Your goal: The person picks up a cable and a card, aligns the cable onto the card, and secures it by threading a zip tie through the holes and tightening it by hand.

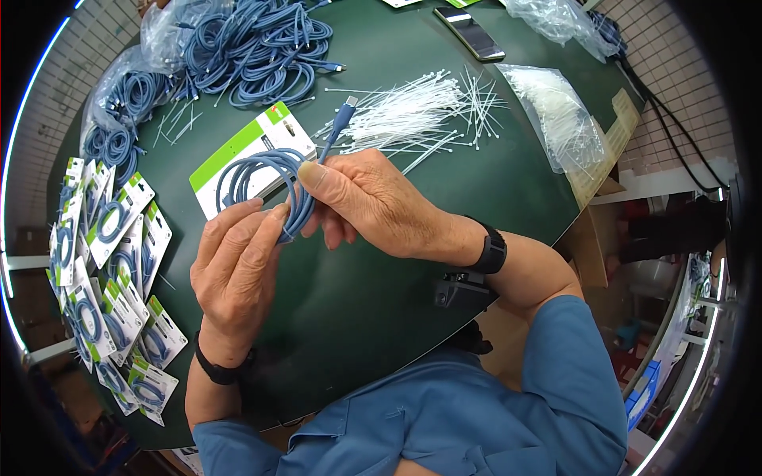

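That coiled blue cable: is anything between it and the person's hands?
Nothing visible. Both hands already grip the coiled blue cable: the left hand pinches its lower edge, the right hand clamps the side. A white-and-green card lies behind it on the green table.

Blue cable point(266, 178): thin, wound into a loose round coil, held upright above the table at frame centre-left; one silver-tipped plug end point(350, 102) sticks up and right. White-and-green backing card point(246, 151): flat, tilted, directly behind the coil.

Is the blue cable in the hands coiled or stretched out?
Coiled. The blue cable forms several loops pinched by the left hand and right hand, with one plug end sticking up.
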Action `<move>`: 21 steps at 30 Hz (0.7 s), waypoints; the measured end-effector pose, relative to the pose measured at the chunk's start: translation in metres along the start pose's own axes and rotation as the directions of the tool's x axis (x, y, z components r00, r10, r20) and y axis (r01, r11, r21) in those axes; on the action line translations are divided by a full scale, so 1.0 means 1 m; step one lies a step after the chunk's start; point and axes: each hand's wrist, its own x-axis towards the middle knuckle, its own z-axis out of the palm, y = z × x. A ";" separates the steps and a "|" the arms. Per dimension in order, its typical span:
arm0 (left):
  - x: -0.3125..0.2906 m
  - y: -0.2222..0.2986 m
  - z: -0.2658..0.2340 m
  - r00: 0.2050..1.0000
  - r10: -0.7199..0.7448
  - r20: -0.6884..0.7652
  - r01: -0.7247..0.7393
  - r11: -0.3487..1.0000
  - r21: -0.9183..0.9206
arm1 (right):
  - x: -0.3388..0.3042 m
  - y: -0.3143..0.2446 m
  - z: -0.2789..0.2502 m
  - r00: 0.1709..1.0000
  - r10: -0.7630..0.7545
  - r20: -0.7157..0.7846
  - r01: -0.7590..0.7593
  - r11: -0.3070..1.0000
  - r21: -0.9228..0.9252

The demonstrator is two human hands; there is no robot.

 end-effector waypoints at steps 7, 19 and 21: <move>0.006 0.008 -0.003 0.970 -0.240 0.039 0.243 0.958 -0.154 | 0.004 -0.005 0.000 1.000 -0.023 -0.002 0.023 0.999 -0.024; 0.019 -0.018 0.020 0.572 -0.725 0.383 0.264 -0.280 -0.923 | -0.015 -0.007 0.033 0.953 -0.220 0.209 0.268 0.932 -0.242; 0.012 -0.026 0.023 0.640 -0.611 0.466 0.268 -0.391 -0.880 | -0.009 -0.006 0.031 0.975 -0.021 0.220 0.050 0.990 -0.129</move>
